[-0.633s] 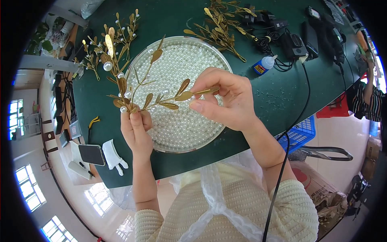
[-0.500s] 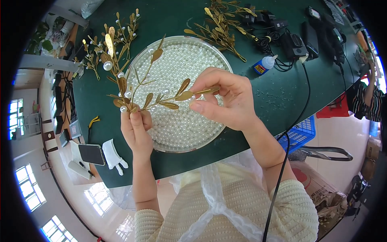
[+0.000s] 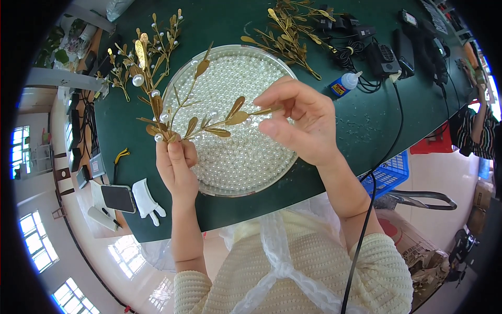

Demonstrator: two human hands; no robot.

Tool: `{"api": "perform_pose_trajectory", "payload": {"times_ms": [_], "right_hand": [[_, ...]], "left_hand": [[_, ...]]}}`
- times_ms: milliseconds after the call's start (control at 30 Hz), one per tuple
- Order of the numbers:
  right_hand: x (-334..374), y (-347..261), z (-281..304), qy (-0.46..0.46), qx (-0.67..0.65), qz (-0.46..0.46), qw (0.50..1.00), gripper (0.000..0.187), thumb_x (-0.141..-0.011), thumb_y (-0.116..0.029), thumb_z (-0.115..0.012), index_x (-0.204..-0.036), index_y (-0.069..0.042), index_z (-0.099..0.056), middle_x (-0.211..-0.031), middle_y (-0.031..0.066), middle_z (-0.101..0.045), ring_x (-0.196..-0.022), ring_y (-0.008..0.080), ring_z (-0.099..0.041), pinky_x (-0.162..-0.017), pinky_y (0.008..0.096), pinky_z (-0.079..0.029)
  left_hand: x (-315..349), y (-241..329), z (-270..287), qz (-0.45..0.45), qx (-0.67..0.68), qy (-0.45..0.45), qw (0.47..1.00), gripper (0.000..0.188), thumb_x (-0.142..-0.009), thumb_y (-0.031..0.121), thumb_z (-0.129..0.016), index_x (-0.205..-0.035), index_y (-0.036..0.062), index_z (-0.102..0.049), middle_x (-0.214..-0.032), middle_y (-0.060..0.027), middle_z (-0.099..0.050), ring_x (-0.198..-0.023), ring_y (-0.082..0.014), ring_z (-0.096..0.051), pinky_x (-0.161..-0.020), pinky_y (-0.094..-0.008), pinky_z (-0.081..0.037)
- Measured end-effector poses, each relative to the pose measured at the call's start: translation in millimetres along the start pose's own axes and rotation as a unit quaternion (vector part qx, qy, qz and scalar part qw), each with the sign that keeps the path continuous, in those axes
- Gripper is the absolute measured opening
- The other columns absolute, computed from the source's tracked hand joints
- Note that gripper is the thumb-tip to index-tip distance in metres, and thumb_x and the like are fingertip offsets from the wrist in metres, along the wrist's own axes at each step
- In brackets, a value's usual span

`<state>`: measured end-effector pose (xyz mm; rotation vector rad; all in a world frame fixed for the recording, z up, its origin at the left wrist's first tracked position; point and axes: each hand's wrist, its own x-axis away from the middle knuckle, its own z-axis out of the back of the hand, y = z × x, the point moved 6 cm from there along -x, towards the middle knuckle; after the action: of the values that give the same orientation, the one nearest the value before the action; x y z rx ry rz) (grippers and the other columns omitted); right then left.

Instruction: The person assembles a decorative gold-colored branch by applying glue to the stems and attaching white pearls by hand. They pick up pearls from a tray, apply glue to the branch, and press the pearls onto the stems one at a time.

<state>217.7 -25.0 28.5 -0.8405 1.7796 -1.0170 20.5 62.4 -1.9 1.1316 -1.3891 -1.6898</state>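
My left hand (image 3: 178, 165) pinches the base of a gold leaf branch (image 3: 158, 107) between thumb and fingers. White pearls sit along this branch, a large one (image 3: 138, 80) on its upper left stem. One side stem reaches right, over a round tray (image 3: 209, 191) filled with loose white pearls (image 3: 235, 162). Around the tip of that stem is my right hand (image 3: 303, 120), its thumb and index finger apart. Whether its other fingers touch the end leaf (image 3: 266, 111) I cannot tell.
Pearl-set gold branches (image 3: 166, 44) lie at the far left, more gold branches (image 3: 290, 42) beyond the tray. A glue bottle (image 3: 345, 83) stands right of it, near a black adapter (image 3: 384, 60) and cables. At left are a phone (image 3: 118, 198) and white glove (image 3: 147, 201). Another person (image 3: 476, 128) is far right.
My right thumb and index finger have parted from the side stem and moved slightly right. My left hand keeps its hold on the branch in nearly the same place.
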Motion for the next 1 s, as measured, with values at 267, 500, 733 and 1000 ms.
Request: {"api": "perform_pose_trajectory", "payload": {"times_ms": [267, 500, 733, 1000], "right_hand": [[-4, 17, 25, 0.059, -0.333, -0.116, 0.934, 0.03, -0.092, -0.027, -0.036, -0.094, -0.003, -0.052, -0.046, -0.0045, -0.024, -0.04, 0.0055, -0.023, -0.038, 0.0201, -0.023], [-3, 22, 24, 0.032, -0.389, -0.121, 0.913, 0.033, -0.093, -0.038, -0.033, -0.092, -0.009, -0.048, -0.048, -0.007, -0.021, -0.041, 0.0041, -0.02, -0.039, 0.0202, -0.018], [-5, 13, 29, 0.108, -0.266, -0.042, 0.957, 0.033, -0.085, -0.028, -0.052, -0.105, -0.006, -0.038, -0.067, -0.0026, -0.032, -0.058, 0.0056, -0.031, -0.053, 0.0199, -0.029], [-6, 7, 22, 0.061, -0.087, 0.013, 0.994, 0.021, -0.081, -0.017, -0.055, -0.095, -0.001, -0.053, -0.087, 0.003, -0.045, -0.076, 0.0093, -0.043, -0.068, 0.0237, -0.036]], "left_hand": [[-2, 0, 1, 0.007, 0.018, 0.014, 1.0, 0.026, -0.094, 0.03, -0.035, -0.088, 0.0055, -0.041, -0.05, 0.0052, -0.019, -0.041, -0.0039, -0.018, -0.04, -0.0216, -0.014], [-2, 3, 3, 0.003, 0.002, 0.015, 1.0, 0.027, -0.094, 0.031, -0.034, -0.089, 0.0046, -0.041, -0.051, 0.0051, -0.019, -0.041, -0.0038, -0.019, -0.04, -0.0215, -0.014], [-2, 4, -2, 0.01, 0.007, 0.006, 1.0, 0.027, -0.094, 0.031, -0.034, -0.086, 0.0053, -0.04, -0.05, 0.0054, -0.022, -0.042, -0.0033, -0.021, -0.041, -0.0204, -0.016], [0, 9, 1, -0.002, -0.049, 0.018, 0.999, 0.026, -0.094, 0.028, -0.035, -0.081, 0.0062, -0.039, -0.052, 0.0045, -0.028, -0.044, -0.0029, -0.022, -0.041, -0.0201, -0.017]]}}
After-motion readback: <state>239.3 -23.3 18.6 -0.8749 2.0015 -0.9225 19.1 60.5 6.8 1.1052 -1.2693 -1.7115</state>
